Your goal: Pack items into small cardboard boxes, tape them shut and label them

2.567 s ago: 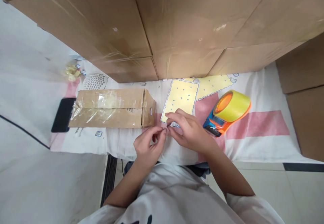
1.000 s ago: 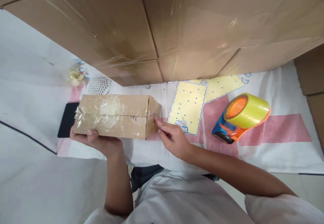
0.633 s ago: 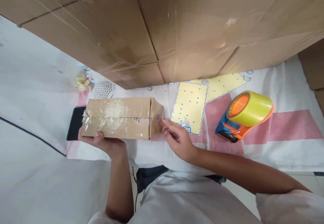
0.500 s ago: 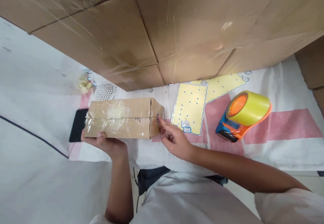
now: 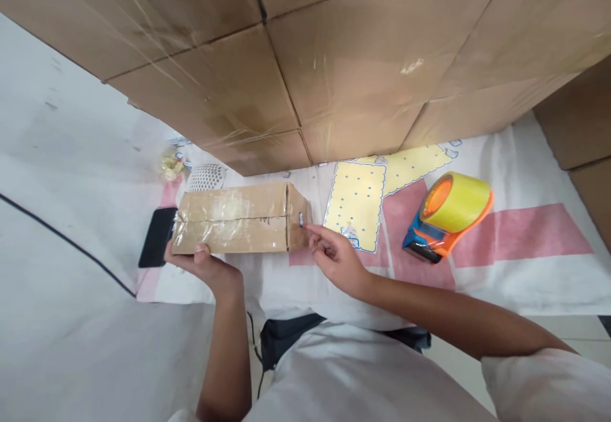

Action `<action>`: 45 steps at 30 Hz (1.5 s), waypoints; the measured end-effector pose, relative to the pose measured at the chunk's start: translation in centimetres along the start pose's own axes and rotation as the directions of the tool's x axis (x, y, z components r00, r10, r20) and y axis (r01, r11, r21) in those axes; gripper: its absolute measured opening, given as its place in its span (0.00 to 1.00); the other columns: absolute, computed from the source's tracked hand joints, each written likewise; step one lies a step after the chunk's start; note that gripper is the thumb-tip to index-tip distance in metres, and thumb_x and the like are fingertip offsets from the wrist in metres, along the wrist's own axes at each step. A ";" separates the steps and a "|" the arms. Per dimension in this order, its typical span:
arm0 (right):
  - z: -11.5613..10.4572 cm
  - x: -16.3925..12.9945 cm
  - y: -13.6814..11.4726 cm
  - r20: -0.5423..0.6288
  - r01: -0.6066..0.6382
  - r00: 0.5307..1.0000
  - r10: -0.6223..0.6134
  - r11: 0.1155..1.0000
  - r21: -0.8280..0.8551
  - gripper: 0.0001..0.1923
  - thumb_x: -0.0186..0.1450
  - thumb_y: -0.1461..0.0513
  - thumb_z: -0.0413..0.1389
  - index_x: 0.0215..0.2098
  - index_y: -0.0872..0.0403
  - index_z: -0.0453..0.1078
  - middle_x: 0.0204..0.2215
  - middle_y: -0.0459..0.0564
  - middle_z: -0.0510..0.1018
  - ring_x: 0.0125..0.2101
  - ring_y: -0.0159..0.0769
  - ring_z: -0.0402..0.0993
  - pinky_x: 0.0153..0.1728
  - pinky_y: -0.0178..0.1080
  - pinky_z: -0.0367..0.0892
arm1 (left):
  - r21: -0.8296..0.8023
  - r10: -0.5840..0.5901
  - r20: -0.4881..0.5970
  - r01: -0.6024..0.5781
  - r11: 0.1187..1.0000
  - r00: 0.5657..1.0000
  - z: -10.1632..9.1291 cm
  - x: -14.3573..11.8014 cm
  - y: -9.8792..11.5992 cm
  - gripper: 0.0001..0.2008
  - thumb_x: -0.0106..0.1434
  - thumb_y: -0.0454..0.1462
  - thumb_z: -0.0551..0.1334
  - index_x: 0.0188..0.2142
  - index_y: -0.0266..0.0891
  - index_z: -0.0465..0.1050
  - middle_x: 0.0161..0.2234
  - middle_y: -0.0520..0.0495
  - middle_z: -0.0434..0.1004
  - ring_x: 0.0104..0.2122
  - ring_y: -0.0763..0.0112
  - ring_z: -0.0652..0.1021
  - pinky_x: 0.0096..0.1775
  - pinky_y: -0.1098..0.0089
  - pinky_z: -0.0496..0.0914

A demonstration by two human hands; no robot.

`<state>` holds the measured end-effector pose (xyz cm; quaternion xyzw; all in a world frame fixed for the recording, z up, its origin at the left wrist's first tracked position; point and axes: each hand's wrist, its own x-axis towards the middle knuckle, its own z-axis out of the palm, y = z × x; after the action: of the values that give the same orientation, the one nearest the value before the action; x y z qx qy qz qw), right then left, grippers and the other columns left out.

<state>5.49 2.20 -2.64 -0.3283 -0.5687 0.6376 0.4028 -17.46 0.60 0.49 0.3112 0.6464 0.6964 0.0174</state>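
My left hand (image 5: 210,270) grips a taped brown cardboard box (image 5: 233,218) from below at its left end, with the thumb up along the near side. At the box's right end my right hand (image 5: 341,260) stretches out its index finger, the other fingers partly curled and holding nothing. The fingertip is at or just beside a small blue-and-white mark (image 5: 301,219) on the end face; whether it touches cannot be made out. To the right of that hand lies a yellow patterned card (image 5: 358,199).
A wall of large taped cartons (image 5: 353,59) rises behind. A tape dispenser (image 5: 446,215) with yellow tape stands at right on the pink-and-white cloth (image 5: 525,237). A black phone (image 5: 156,237) and a white perforated object (image 5: 207,177) lie at left; a black cable (image 5: 67,244) hangs there.
My right index finger has drawn slightly back from the mark on the box's end, which shows more now. The left hand keeps its hold, and the whole view has shifted a little.
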 end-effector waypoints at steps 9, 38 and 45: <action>0.3 -0.5 -1.0 -0.130 -0.077 0.988 0.087 0.994 0.079 0.26 0.65 0.64 0.52 0.62 0.57 0.68 0.30 0.43 0.70 0.27 0.27 0.65 0.29 0.33 0.61 | 0.048 -0.029 -0.020 0.030 0.998 0.999 -0.2 0.0 -0.3 0.25 0.55 0.39 0.55 0.53 0.43 0.55 0.51 0.45 0.67 0.52 0.63 0.72 0.57 0.60 0.68; -0.6 0.8 -1.4 0.104 -0.199 0.977 0.185 0.968 0.153 0.43 0.64 0.68 0.52 0.76 0.49 0.49 0.27 0.40 0.73 0.27 0.26 0.66 0.27 0.30 0.61 | 0.118 0.038 0.037 -0.042 0.992 0.999 -0.4 -0.1 -0.4 0.21 0.58 0.41 0.52 0.51 0.45 0.52 0.53 0.46 0.66 0.55 0.62 0.71 0.57 0.58 0.68; -0.5 0.6 -0.8 0.186 -0.192 0.965 0.183 0.981 0.031 0.45 0.62 0.70 0.51 0.76 0.49 0.49 0.22 0.35 0.64 0.21 0.25 0.58 0.25 0.30 0.58 | 0.097 0.044 0.020 -0.046 0.994 0.999 -0.5 -0.3 -0.5 0.21 0.57 0.40 0.53 0.51 0.44 0.53 0.52 0.46 0.68 0.56 0.62 0.72 0.59 0.57 0.68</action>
<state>5.75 3.04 -1.91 -0.3112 -0.5540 0.7136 0.2949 -17.66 0.07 -0.02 0.3324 0.6723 0.6614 -0.0078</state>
